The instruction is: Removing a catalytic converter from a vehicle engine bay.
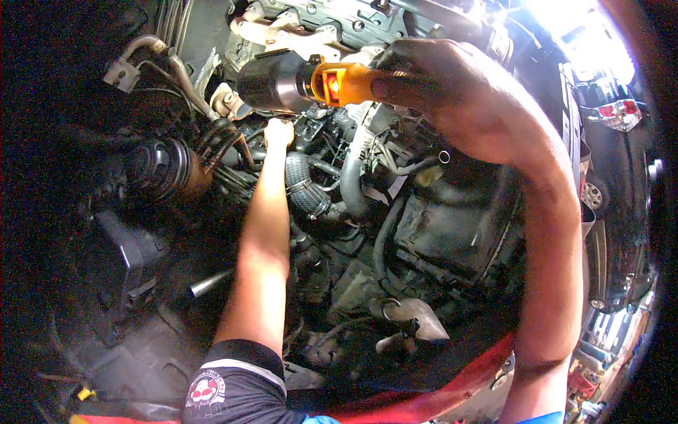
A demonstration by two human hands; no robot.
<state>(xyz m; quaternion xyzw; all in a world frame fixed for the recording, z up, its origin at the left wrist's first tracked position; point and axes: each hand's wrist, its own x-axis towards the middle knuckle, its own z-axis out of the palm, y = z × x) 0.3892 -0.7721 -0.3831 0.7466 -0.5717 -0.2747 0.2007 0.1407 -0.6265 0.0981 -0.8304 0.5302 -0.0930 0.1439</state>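
My right hand [441, 88] is closed round the handle of an orange and black work lamp [339, 83], held level over the engine bay. A reddish glow shows in its orange body, and its wide black head [275, 81] points left. Below that head, my left hand [280, 133] reaches deep among the engine parts, brightly lit. Its fingers look curled, but what they grip is hidden. Just right of the left wrist runs a thick braided black hose [305, 185]. A smooth grey hose [352, 177] curves down beside it.
A ribbed metal engine cover [332, 18] spans the top. Bent metal pipes [185, 81] and a round black part [166, 166] lie to the left. Red cloth [466, 381] drapes the near edge. A dark car [621, 177] stands beyond my right arm.
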